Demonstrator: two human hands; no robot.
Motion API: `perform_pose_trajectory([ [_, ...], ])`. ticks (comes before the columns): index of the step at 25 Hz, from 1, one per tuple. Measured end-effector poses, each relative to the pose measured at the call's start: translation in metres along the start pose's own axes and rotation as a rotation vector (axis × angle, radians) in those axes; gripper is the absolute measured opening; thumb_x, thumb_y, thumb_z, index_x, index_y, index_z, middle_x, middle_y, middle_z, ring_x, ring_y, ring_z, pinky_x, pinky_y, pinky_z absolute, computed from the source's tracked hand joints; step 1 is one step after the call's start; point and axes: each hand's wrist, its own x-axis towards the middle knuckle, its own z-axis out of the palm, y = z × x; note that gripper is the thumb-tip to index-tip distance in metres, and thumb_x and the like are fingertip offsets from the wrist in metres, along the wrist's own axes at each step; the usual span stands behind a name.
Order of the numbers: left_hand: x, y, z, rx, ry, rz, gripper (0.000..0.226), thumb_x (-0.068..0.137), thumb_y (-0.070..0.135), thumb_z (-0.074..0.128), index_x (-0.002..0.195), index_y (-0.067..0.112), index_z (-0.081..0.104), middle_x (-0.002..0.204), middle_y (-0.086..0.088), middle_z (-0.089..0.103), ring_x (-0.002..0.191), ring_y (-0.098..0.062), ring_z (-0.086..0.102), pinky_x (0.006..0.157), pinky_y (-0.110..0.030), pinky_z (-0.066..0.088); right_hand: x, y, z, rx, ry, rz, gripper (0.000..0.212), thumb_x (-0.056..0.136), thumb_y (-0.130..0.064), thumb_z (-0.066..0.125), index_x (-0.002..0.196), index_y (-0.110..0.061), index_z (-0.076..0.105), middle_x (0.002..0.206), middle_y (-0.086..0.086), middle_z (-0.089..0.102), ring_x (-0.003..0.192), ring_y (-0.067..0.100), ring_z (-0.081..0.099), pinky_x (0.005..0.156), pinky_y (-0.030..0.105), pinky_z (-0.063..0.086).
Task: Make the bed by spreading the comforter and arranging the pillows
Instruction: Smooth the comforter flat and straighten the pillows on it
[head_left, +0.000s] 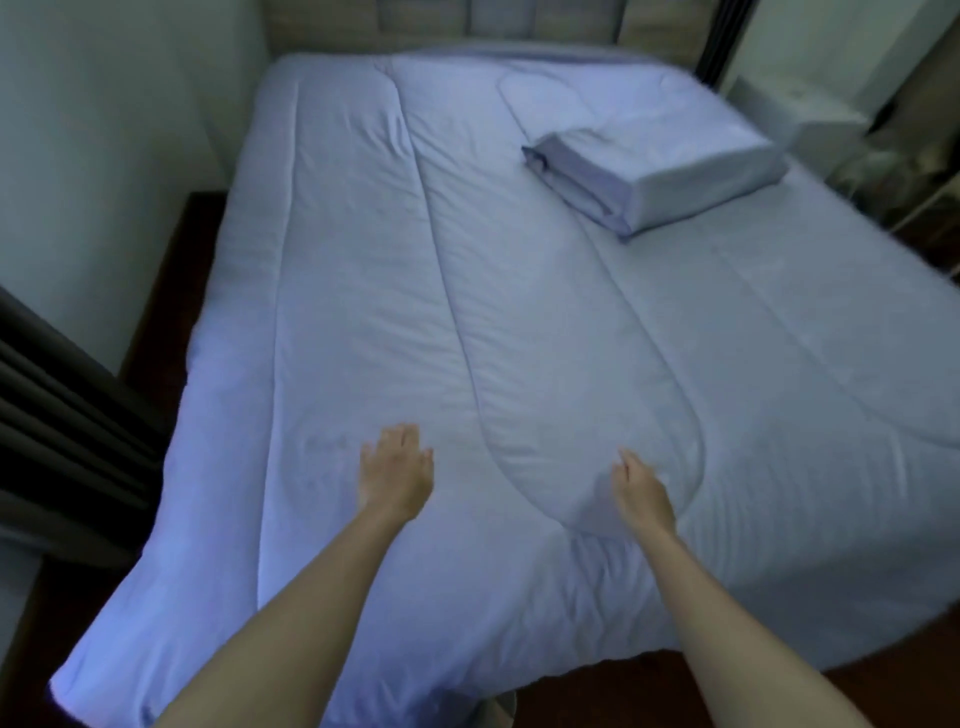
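A pale blue quilted comforter (519, 291) lies spread flat over the whole bed, its near edge hanging over the foot. One blue pillow (660, 171) lies on top of it at the far right, turned at an angle. My left hand (397, 470) hovers flat over the comforter near the foot, palm down, fingers slightly apart, holding nothing. To its right, my right hand (641, 491) reaches over the comforter, also open and holding nothing. I cannot tell whether either hand touches the fabric.
A padded headboard (467, 21) stands at the far end. A white wall (104, 130) runs along the left, with a narrow strip of dark floor (171, 291) beside the bed. Dark curtain folds (62, 415) hang at the near left. Pale clutter (883, 156) sits at the far right.
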Motion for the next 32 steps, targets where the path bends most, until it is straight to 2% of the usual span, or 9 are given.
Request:
perform_pose_trajectory([
  [3, -0.010, 0.023, -0.037, -0.040, -0.002, 0.133, 0.041, 0.098, 0.028, 0.037, 0.137, 0.016, 0.044, 0.141, -0.006, 0.049, 0.126, -0.029, 0.049, 0.103, -0.037, 0.038, -0.027, -0.050, -0.008, 0.155, -0.017, -0.019, 0.041, 0.099, -0.021, 0.040, 0.137, -0.007, 0.048, 0.142, 0.014, 0.050, 0.130, 0.028, 0.048, 0.106, 0.031, 0.035],
  [7, -0.021, 0.053, -0.061, -0.046, 0.014, 0.251, 0.039, 0.098, 0.027, 0.036, 0.133, 0.018, 0.049, 0.138, -0.004, 0.052, 0.122, -0.029, 0.053, 0.097, -0.038, 0.043, -0.051, -0.064, -0.027, 0.151, 0.010, -0.099, 0.037, 0.098, -0.027, 0.043, 0.130, -0.014, 0.056, 0.134, 0.007, 0.059, 0.123, 0.023, 0.054, 0.100, 0.028, 0.040],
  [13, -0.015, 0.089, -0.063, -0.077, 0.034, 0.278, 0.039, 0.097, 0.026, 0.037, 0.133, 0.019, 0.048, 0.137, -0.005, 0.053, 0.122, -0.029, 0.052, 0.096, -0.038, 0.044, -0.036, -0.043, -0.077, 0.111, 0.094, -0.156, 0.035, 0.098, -0.027, 0.043, 0.126, -0.016, 0.060, 0.131, 0.004, 0.061, 0.122, 0.021, 0.055, 0.099, 0.027, 0.041],
  [18, 0.005, 0.151, -0.017, -0.110, -0.011, 0.251, 0.040, 0.098, 0.025, 0.036, 0.135, 0.019, 0.047, 0.140, -0.003, 0.051, 0.123, -0.027, 0.052, 0.096, -0.037, 0.043, 0.025, -0.010, -0.101, 0.121, 0.094, -0.198, 0.035, 0.098, -0.025, 0.043, 0.127, -0.017, 0.060, 0.132, 0.003, 0.061, 0.122, 0.021, 0.055, 0.099, 0.026, 0.040],
  [20, 0.020, 0.184, 0.013, -0.119, -0.019, 0.198, 0.040, 0.098, 0.025, 0.036, 0.136, 0.018, 0.047, 0.139, -0.004, 0.051, 0.122, -0.027, 0.052, 0.096, -0.037, 0.043, 0.061, 0.010, -0.101, 0.096, 0.036, -0.256, 0.037, 0.098, -0.023, 0.042, 0.132, -0.015, 0.055, 0.138, 0.005, 0.056, 0.128, 0.020, 0.050, 0.104, 0.026, 0.036],
  [22, 0.038, 0.222, 0.044, -0.123, -0.033, 0.144, 0.040, 0.097, 0.026, 0.038, 0.135, 0.017, 0.046, 0.139, -0.005, 0.050, 0.122, -0.028, 0.052, 0.098, -0.037, 0.042, 0.099, 0.037, -0.099, 0.010, -0.073, -0.346, 0.042, 0.099, -0.022, 0.040, 0.140, -0.013, 0.044, 0.149, 0.006, 0.041, 0.138, 0.018, 0.037, 0.111, 0.027, 0.026],
  [25, 0.072, 0.297, 0.091, -0.120, 0.028, 0.145, 0.043, 0.095, 0.029, 0.038, 0.133, 0.013, 0.048, 0.138, -0.008, 0.052, 0.122, -0.030, 0.052, 0.098, -0.037, 0.040, 0.159, 0.109, -0.095, -0.317, -0.207, -0.450, 0.050, 0.101, -0.031, 0.035, 0.149, -0.020, 0.026, 0.160, -0.001, 0.015, 0.148, 0.018, 0.013, 0.116, 0.045, 0.015],
  [29, 0.115, 0.411, 0.141, -0.172, 0.078, 0.243, 0.048, 0.095, 0.025, 0.045, 0.139, 0.007, 0.043, 0.147, -0.012, 0.043, 0.135, -0.029, 0.042, 0.107, -0.039, 0.034, 0.248, 0.234, -0.137, -0.568, -0.151, -0.423, 0.053, 0.101, -0.042, 0.020, 0.152, -0.030, 0.010, 0.162, -0.005, 0.002, 0.149, 0.020, 0.005, 0.116, 0.053, 0.007],
  [32, 0.137, 0.479, 0.171, -0.167, 0.055, 0.371, 0.050, 0.097, 0.024, 0.042, 0.145, 0.009, 0.036, 0.154, -0.008, 0.033, 0.144, -0.024, 0.029, 0.114, -0.040, 0.023, 0.308, 0.316, -0.204, -0.584, -0.049, -0.264, 0.052, 0.100, -0.041, 0.017, 0.151, -0.031, 0.012, 0.161, -0.004, 0.009, 0.148, 0.020, 0.010, 0.114, 0.057, 0.011],
])
